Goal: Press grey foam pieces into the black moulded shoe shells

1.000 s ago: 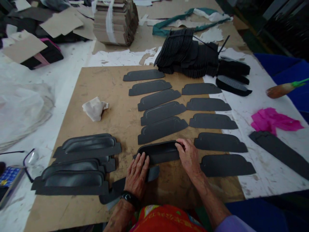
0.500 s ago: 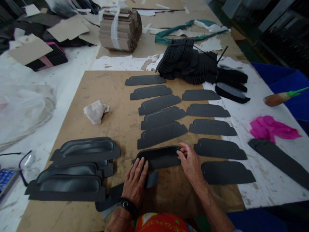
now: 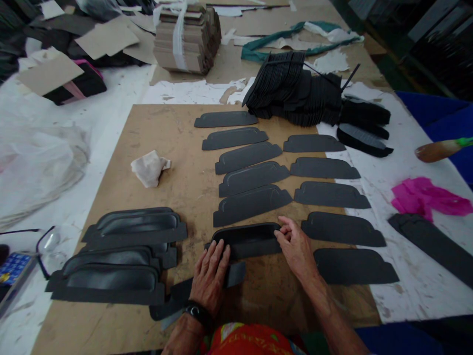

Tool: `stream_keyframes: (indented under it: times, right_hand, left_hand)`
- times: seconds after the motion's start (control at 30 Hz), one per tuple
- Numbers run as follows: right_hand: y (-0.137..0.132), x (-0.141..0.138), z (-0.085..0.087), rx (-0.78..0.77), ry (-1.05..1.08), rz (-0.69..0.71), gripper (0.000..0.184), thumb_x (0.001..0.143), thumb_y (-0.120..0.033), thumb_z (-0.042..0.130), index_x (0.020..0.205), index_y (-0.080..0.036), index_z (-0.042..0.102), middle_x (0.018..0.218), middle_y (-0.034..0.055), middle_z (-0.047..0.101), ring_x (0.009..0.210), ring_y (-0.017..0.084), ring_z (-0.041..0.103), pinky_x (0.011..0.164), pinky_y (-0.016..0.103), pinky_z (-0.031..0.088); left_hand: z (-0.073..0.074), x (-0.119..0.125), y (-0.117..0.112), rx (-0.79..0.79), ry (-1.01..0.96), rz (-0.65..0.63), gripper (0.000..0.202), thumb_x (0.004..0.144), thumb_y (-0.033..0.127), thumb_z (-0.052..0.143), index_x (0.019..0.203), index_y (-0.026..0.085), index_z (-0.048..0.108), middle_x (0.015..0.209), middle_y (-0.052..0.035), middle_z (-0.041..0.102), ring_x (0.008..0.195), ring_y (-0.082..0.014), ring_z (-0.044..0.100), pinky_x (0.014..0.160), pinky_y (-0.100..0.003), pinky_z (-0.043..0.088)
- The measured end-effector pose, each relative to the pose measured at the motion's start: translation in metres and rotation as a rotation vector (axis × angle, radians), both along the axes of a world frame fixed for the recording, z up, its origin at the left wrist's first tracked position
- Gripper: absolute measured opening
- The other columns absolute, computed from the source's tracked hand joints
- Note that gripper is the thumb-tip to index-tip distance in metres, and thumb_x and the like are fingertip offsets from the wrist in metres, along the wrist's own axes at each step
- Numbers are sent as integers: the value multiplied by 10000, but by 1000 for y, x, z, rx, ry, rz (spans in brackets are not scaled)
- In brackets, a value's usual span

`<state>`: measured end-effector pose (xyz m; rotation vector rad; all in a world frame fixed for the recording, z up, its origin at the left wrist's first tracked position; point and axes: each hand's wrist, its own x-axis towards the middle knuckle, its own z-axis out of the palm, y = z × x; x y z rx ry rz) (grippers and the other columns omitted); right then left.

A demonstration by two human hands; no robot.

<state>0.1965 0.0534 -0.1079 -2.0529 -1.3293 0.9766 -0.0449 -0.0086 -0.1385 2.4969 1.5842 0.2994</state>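
A black moulded piece with a raised curved rim [image 3: 251,240] lies on the brown board in front of me. Flat on its left end rests my left hand [image 3: 211,273], fingers stretched out. At the piece's right end, my right hand [image 3: 295,244] pinches the rim between thumb and fingers. Under and beside my left hand lie dark strips [image 3: 234,274], partly hidden. Similar moulded pieces [image 3: 107,281] are stacked at the left. Flat dark cut pieces [image 3: 253,204] lie in two columns beyond my hands and to the right.
A bundle of black pieces [image 3: 291,91] stands at the back, near a tied stack of brown card [image 3: 186,42]. A crumpled whitish cloth [image 3: 150,168] lies on the board [image 3: 177,143]. At the right are pink cloth [image 3: 428,197] and a brown-handled tool [image 3: 438,150]; eyeglasses [image 3: 42,251] lie left.
The whole view has shifted slightly, so things sit a little further right. Both hands keep their places on the moulded piece, with no clear movement against it.
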Motion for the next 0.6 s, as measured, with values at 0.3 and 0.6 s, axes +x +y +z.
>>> stream_keyframes:
  times: [0.3,0.6]
  right_hand:
    - [1,0,5,-31,-2,24,439,722,-315,482,1121,-138,537,687,4,556,536,106,475,562,241,396]
    - [1,2,-2,-37,-18,47,439,728,-279,474,1141,-141,529,715,5,547,573,105,493,586,238,413]
  left_hand:
    - [-1,3,0,62,-5,18,694,734,102,421,1400,168,236,1378,-106,377,1314,-251,233,1051,-401,205]
    - [-2,2,1,73,-21,32,713,733,10,355,1405,201,211,1360,-91,406,1314,-228,240,1054,-382,211]
